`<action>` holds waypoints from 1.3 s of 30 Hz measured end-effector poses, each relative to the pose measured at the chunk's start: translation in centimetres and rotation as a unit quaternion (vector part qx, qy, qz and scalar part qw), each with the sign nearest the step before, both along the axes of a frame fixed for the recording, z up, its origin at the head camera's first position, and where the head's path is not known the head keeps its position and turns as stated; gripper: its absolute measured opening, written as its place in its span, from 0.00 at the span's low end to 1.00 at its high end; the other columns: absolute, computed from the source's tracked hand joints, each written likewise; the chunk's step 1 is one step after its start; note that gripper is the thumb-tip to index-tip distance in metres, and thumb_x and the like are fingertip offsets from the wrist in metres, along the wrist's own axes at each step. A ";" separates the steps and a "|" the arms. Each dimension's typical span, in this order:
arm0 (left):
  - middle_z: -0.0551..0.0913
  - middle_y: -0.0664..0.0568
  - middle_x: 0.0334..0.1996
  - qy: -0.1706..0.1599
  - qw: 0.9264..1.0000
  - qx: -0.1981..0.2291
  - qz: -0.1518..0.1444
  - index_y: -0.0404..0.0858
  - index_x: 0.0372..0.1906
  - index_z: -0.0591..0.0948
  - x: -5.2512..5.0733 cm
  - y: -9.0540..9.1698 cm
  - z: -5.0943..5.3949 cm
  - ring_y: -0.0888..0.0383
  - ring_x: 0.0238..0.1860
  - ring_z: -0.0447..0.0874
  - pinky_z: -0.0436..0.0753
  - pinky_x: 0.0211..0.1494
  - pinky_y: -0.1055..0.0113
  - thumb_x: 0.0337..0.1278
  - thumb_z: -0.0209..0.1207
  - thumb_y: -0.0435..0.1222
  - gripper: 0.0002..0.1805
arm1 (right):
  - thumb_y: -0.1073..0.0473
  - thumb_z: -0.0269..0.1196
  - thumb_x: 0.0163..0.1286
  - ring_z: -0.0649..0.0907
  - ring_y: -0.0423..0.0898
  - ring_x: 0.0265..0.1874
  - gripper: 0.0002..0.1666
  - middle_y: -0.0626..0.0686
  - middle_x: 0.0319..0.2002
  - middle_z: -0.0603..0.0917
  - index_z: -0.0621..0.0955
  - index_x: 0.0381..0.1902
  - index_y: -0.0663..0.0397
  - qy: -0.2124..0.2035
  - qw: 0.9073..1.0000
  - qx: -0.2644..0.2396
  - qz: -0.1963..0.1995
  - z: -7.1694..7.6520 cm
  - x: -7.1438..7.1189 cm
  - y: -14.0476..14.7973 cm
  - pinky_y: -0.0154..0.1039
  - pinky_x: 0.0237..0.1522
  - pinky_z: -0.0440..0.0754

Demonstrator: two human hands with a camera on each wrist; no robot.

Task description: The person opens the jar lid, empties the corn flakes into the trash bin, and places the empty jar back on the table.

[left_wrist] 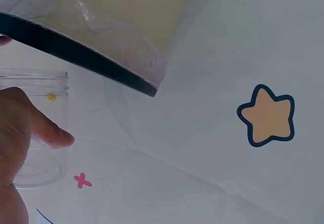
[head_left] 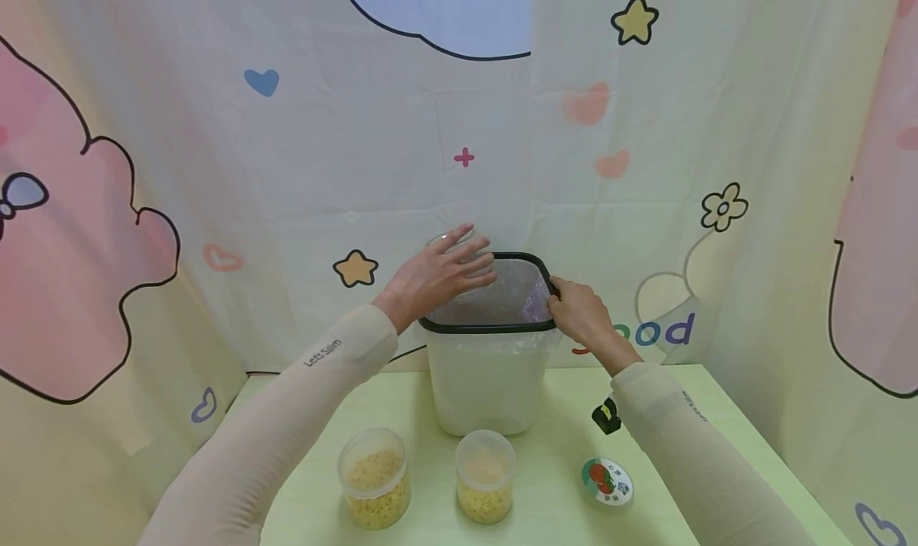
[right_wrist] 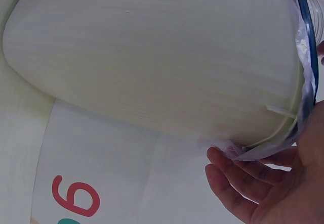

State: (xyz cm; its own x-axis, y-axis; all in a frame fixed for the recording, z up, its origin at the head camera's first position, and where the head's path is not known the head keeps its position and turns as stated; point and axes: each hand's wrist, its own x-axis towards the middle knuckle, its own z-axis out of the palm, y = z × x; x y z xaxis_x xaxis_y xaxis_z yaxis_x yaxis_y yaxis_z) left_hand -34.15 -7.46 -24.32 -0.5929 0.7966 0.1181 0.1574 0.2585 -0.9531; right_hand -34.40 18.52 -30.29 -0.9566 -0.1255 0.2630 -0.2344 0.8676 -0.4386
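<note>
A: What is the biggest thing around the bin [head_left: 488,382]?

B: The curtain [head_left: 323,131], pale and printed with hearts, stars and flowers, hanging behind it. Next comes the table [head_left: 433,466], light green, beneath the bin.

A: And how does the bin stand?

B: On the table, its long axis roughly upright and its mouth facing up. A black rim runs round the top, and a thin, see-through liner [head_left: 536,303] shows inside and folds out under the rim.

A: The hands?

B: The right hand [head_left: 581,311] grips the bin's right rim, fingers curled round it along with the liner. The left hand [head_left: 441,275] is over the bin's left rear part, thumb and fingers wrapped about a clear jar [left_wrist: 53,161].

A: Which way does the jar point?

B: Upside down: threaded mouth low, by the bin's rim, base up, long axis close to vertical.

A: Anything smaller?

B: Two clear tubs of yellow crumbs. The wider tub [head_left: 376,498] is in front of the bin and to its left; the narrower tub [head_left: 486,494] is straight in front. Both are upright. To the bin's right and forward lies a round lid [head_left: 607,482] with a red fruit print. Right of the bin, near the sleeve, sits a small black thing [head_left: 606,416]; I cannot tell what it is. Smallest is a yellow bit [left_wrist: 51,97] near the jar's neck.
</note>
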 end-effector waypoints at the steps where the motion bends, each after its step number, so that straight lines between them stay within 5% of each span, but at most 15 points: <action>1: 0.50 0.58 0.79 0.000 1.000 0.001 -0.001 0.62 0.78 0.46 0.0 0.0 0.0 0.52 0.80 0.42 0.36 0.81 0.45 0.56 0.67 0.39 0.53 | 0.58 0.45 0.73 0.79 0.59 0.54 0.32 0.66 0.68 0.72 0.63 0.73 0.62 0.000 1.000 0.000 -0.001 0.0 0.0 0.0 0.49 0.45 0.80; 9: 0.51 0.58 0.79 -0.006 1.000 0.003 -0.005 0.62 0.78 0.47 0.1 0.1 0.2 0.52 0.81 0.42 0.35 0.81 0.45 0.56 0.68 0.38 0.53 | 0.58 0.45 0.74 0.79 0.57 0.48 0.32 0.66 0.67 0.73 0.63 0.73 0.64 0.000 1.000 -0.002 0.000 0.0 0.0 0.1 0.44 0.39 0.76; 18: 0.53 0.55 0.78 0.012 0.998 0.055 -0.014 0.60 0.77 0.51 0.4 -0.5 1.9 0.51 0.80 0.44 0.38 0.81 0.45 0.54 0.69 0.38 0.51 | 0.58 0.45 0.74 0.79 0.57 0.47 0.31 0.66 0.66 0.73 0.64 0.72 0.63 0.002 1.000 -0.001 0.000 0.0 0.0 0.0 0.44 0.37 0.75; 27: 0.51 0.58 0.79 -0.027 1.000 0.002 -0.006 0.61 0.78 0.47 0.4 -0.3 -0.2 0.53 0.80 0.42 0.37 0.81 0.47 0.58 0.66 0.35 0.52 | 0.58 0.45 0.74 0.78 0.56 0.48 0.32 0.65 0.68 0.72 0.63 0.73 0.63 -0.006 1.000 -0.004 -0.001 -0.1 0.0 0.1 0.45 0.41 0.76; 39: 0.53 0.54 0.78 -0.008 0.997 0.071 -0.021 0.58 0.77 0.51 0.4 -0.8 1.1 0.51 0.80 0.44 0.35 0.80 0.45 0.50 0.72 0.41 0.54 | 0.58 0.45 0.74 0.78 0.57 0.49 0.32 0.65 0.67 0.72 0.63 0.73 0.63 0.001 1.000 -0.001 0.000 -0.1 0.0 0.1 0.47 0.42 0.77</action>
State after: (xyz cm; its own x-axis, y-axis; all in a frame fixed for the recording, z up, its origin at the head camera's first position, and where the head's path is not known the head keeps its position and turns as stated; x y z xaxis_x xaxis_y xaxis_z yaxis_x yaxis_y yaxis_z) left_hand -33.80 -8.30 -23.23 -0.5627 0.7964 0.2219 0.1850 0.3829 -0.9051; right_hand -34.45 18.62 -30.37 -0.9559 -0.1250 0.2659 -0.2357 0.8666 -0.4399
